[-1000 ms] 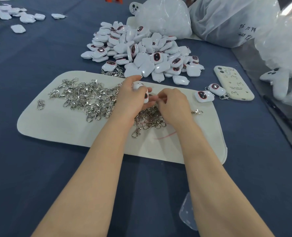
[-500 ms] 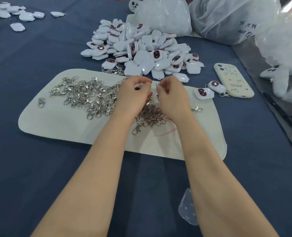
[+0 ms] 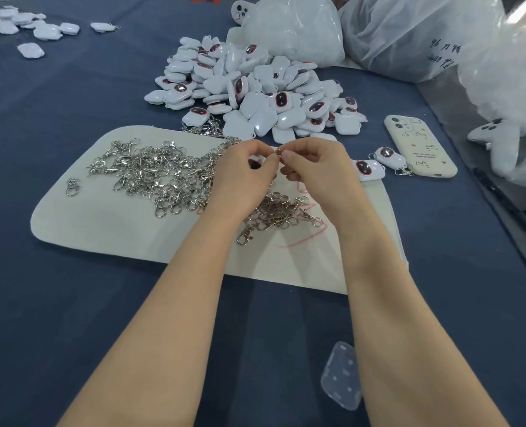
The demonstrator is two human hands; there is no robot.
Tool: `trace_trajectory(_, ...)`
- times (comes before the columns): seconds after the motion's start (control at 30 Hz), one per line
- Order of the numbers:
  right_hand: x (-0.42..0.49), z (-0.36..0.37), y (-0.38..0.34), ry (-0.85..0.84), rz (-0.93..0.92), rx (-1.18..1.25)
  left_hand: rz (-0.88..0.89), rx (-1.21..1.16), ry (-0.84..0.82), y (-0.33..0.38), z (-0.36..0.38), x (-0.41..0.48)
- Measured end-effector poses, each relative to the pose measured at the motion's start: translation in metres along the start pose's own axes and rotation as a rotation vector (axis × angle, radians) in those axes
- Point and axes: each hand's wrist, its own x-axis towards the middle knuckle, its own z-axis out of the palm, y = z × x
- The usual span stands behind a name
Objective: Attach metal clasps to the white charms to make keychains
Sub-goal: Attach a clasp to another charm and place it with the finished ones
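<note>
**Inspector:** What has changed at the work point?

**Recorder:** Half a second back the fingertips stood apart with a gap between them. Now they meet. The left hand (image 3: 240,177) is curled round a white charm (image 3: 254,163). The charm is mostly hidden in the palm, with only part of its dark face showing. The right hand (image 3: 323,171) pinches the small ring end of a clasp (image 3: 278,152) between thumb and forefinger, right at the left thumb tip.

**Inspector:** Meaning for the task?

**Recorder:** In my judgement the ring is being offered to the charm's loop. Whether it is threaded I cannot tell, because the joint is tiny and covered by fingers.

**Inspector:** Materials?

**Recorder:** The charms are glossy, hard white shells of a rounded-square shape, some with a dark oval window rimmed in red. The pile of charms (image 3: 255,97) lies on the table (image 3: 70,303) beyond the mat. The clasps are bright silver metal hooks, lying tangled in a loose heap of clasps (image 3: 163,177) on the matt, felt-like white mat (image 3: 101,229). Two finished-looking keychains (image 3: 389,155) lie just right of the hands, beside a cream phone case (image 3: 419,146).
</note>
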Motion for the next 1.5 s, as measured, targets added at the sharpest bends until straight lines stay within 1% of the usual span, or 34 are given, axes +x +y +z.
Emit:
trace_trajectory(0.2, -0.001, 0.001, -0.003, -0.003, 0.005, -0.013, -0.020, -0.105, 0.002, -0.002, 0.001, 0.000)
trace_trajectory(0.3, -0.002, 0.001, -0.003, -0.016, 0.007, -0.017, -0.011, -0.108, 0.014, -0.002, 0.002, 0.000)
trace_trajectory(0.37, -0.003, 0.002, -0.003, -0.006, -0.005, -0.071, -0.011, -0.096, 0.012, -0.002, 0.002, 0.000)
trace_trajectory(0.47, -0.003, 0.004, -0.004, 0.035, -0.045, -0.176, 0.018, 0.011, 0.038, -0.003, 0.002, 0.001)
trace_trajectory(0.57, -0.001, 0.005, -0.004, 0.041, -0.104, -0.271, 0.054, 0.128, 0.098, -0.005, 0.002, 0.002)
trace_trajectory(0.63, 0.000, 0.005, -0.003, 0.038, -0.132, -0.352, 0.126, 0.222, 0.126, -0.007, 0.002, 0.003)
trace_trajectory(0.73, 0.001, 0.005, -0.001, 0.040, -0.152, -0.404, 0.203, 0.344, 0.107, -0.008, 0.003, 0.002)
trace_trajectory(0.83, 0.001, 0.007, 0.001, 0.070, -0.145, -0.346, 0.213, 0.393, 0.095, -0.010, 0.005, 0.003)
trace_trajectory(1.0, 0.001, 0.008, 0.005, 0.096, -0.171, -0.352, 0.118, 0.169, 0.093, -0.007, 0.005, 0.002)
trace_trajectory(1.13, 0.002, 0.009, 0.006, 0.116, -0.183, -0.319, 0.100, 0.108, 0.083, -0.007, 0.006, 0.001)
trace_trajectory(1.3, 0.000, 0.013, 0.005, 0.132, -0.156, -0.290, 0.114, 0.103, 0.101, -0.007, 0.007, 0.002)
trace_trajectory(1.4, 0.000, 0.014, 0.004, 0.140, -0.134, -0.263, 0.160, 0.159, 0.124, -0.007, 0.007, 0.001)
trace_trajectory(1.5, -0.001, 0.015, 0.004, 0.156, -0.158, -0.214, 0.199, 0.211, 0.119, -0.007, 0.007, 0.001)
